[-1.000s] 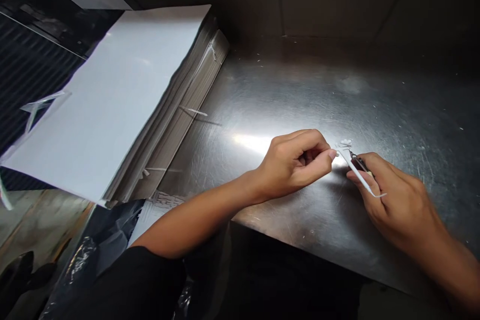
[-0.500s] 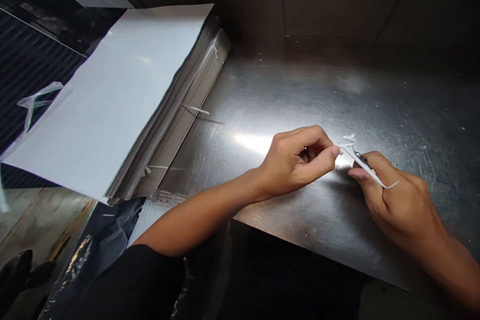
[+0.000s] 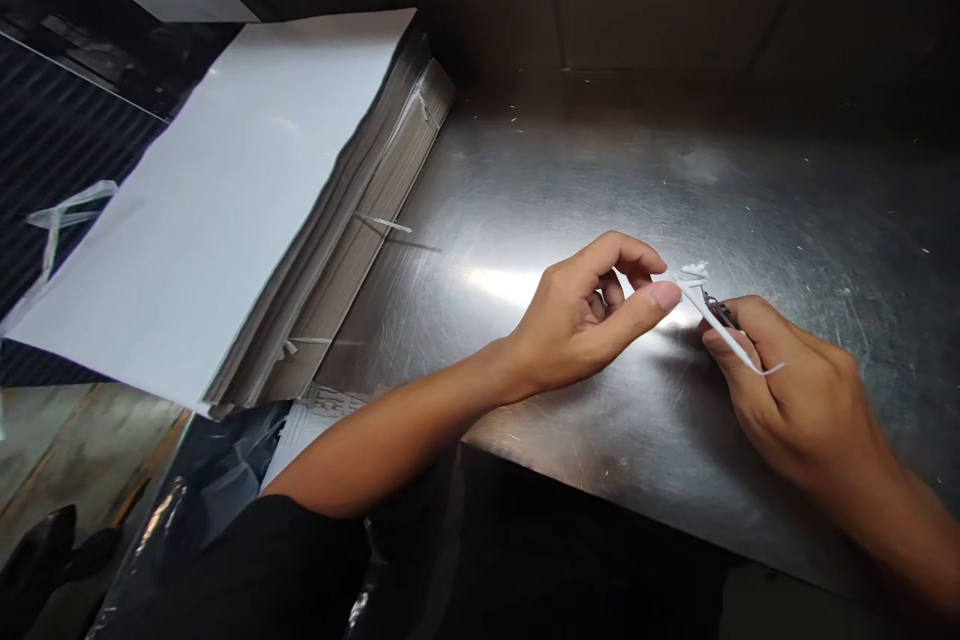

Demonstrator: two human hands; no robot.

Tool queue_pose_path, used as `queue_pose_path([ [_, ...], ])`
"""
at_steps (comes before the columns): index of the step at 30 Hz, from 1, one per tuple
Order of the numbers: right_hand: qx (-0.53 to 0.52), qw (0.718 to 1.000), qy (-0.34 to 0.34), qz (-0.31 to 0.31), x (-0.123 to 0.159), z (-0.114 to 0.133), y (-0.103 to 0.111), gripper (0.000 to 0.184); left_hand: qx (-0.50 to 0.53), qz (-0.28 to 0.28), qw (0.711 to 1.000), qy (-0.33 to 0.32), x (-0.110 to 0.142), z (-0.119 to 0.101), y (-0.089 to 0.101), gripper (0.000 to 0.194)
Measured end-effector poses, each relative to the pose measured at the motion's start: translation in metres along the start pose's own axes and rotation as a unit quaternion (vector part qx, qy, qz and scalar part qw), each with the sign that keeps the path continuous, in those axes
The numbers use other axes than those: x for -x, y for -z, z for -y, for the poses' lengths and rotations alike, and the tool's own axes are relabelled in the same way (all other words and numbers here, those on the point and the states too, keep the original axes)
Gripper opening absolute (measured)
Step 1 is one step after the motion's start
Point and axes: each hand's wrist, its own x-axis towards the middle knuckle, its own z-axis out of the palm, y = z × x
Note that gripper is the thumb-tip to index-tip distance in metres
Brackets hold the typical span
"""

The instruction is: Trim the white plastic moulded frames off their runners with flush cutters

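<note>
My right hand (image 3: pixel 802 390) is closed around a small dark and silver metal tool (image 3: pixel 721 312), mostly hidden by the fingers. Against its tip lies a thin white plastic piece (image 3: pixel 724 330), with small knobs at its upper end and a fine curved tail over my right thumb. My left hand (image 3: pixel 592 315) has its thumb and forefinger parted just left of the knobbed end. The thumb tip is very close to the white piece; whether it touches, I cannot tell. Both hands are above a scratched metal table (image 3: pixel 570 170).
To the left lies a thick stack of large sheets (image 3: pixel 225 170), white on top, with white ties (image 3: pixel 386 223) sticking out of its side. Small white scraps dot the table. Dark plastic wrapping (image 3: pixel 217 480) sits below the stack, by the table's front edge.
My left thumb and forefinger have come apart from their pinch at the white piece. The right hand still holds the tool in nearly the same place. The view has shifted slightly.
</note>
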Motion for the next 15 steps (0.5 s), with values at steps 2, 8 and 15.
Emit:
queue_pose_path([
  [2, 0.002, 1.0, 0.004, 0.0, -0.0004, 0.0012, 0.0002, 0.044, -0.004, 0.006, 1.0, 0.011, 0.0005, 0.0001, -0.0003, 0.033],
  [8, 0.01, 1.0, -0.007, 0.006, -0.0005, 0.0001, -0.0014, 0.046, -0.002, 0.014, 1.0, 0.017, 0.0006, 0.0008, -0.0013, 0.033],
  [15, 0.039, 0.999, -0.006, -0.014, 0.0011, 0.0008, -0.0046, 0.044, 0.018, 0.015, 1.0, 0.015, -0.0003, 0.0034, 0.0007, 0.032],
])
